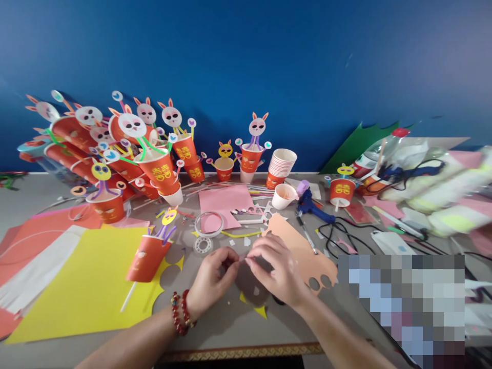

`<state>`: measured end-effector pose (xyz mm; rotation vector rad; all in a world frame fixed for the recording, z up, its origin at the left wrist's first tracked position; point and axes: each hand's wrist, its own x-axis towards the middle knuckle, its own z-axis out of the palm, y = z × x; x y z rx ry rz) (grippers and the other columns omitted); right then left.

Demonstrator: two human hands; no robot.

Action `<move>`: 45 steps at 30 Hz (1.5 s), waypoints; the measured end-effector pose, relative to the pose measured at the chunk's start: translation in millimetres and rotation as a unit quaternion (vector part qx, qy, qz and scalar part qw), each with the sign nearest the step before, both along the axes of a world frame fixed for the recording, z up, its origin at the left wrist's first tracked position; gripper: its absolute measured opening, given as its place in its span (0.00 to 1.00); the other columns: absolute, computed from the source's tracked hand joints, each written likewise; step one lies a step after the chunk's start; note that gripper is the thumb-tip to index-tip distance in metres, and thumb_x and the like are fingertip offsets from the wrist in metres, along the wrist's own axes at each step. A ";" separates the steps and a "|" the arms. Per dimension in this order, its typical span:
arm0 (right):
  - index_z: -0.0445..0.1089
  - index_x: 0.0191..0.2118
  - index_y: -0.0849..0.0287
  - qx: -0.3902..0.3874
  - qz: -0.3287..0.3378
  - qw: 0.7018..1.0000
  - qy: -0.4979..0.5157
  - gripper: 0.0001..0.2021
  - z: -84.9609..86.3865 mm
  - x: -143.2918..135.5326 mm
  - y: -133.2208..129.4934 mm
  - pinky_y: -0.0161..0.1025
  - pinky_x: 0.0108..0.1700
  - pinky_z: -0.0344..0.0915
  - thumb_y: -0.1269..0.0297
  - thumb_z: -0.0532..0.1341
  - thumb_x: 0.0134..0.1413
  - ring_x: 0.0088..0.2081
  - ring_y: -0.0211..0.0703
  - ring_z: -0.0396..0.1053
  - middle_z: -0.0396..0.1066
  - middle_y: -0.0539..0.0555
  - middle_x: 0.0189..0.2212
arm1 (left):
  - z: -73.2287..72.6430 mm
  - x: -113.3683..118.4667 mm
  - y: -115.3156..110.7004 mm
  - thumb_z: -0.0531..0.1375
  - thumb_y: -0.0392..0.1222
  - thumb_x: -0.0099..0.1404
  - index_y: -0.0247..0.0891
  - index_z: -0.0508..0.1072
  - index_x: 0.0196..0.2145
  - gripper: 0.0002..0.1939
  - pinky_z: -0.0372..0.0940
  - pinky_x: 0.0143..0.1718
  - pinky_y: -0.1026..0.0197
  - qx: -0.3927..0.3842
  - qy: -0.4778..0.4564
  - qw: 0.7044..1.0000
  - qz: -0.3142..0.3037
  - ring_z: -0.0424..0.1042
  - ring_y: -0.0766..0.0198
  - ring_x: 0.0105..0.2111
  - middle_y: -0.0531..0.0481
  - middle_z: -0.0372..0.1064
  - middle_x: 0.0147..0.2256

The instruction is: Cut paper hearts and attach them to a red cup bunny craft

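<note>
Low over the table's near middle, my left hand pinches with thumb and fingertips, a red bead bracelet on its wrist. Facing it, my right hand is closed in a similar pinch. The fingertips nearly meet around something small and pale, too small to name. Just behind my left hand lies a white tape roll, with a larger clear ring beyond it. An orange paper sheet with round holes cut out lies partly behind my right hand. Yellow paper scraps are on the table below the hands.
Red paper cups with rabbit faces crowd the back left. One red cup with a straw lies on yellow paper. Stacked cups, a blue glue gun with a black cord, and plastic bags stand toward the right.
</note>
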<state>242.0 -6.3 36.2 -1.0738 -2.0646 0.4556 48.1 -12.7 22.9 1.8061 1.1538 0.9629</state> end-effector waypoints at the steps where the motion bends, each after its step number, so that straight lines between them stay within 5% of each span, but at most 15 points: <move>1: 0.68 0.35 0.54 -0.001 0.008 1.000 -0.014 0.05 0.3 -0.4 -0.3 0.48 0.46 0.64 0.70 0.59 0.61 0.38 0.47 0.67 0.69 0.53 0.32 | -0.3 -0.1 -0.1 0.55 0.38 0.66 0.39 0.67 0.30 0.07 0.61 0.29 0.66 0.001 0.002 1.000 0.000 0.65 0.66 0.26 0.53 0.67 0.26; 45: 0.65 0.31 0.57 0.017 0.053 0.998 -0.037 0.07 -2.7 -4.3 1.2 0.44 0.42 0.61 0.72 0.57 0.62 0.36 0.45 0.64 0.69 0.54 0.32 | -7.4 -3.2 -3.9 0.54 0.31 0.65 0.40 0.67 0.35 0.06 0.62 0.32 0.64 0.059 0.043 0.997 -0.036 0.67 0.65 0.29 0.52 0.68 0.30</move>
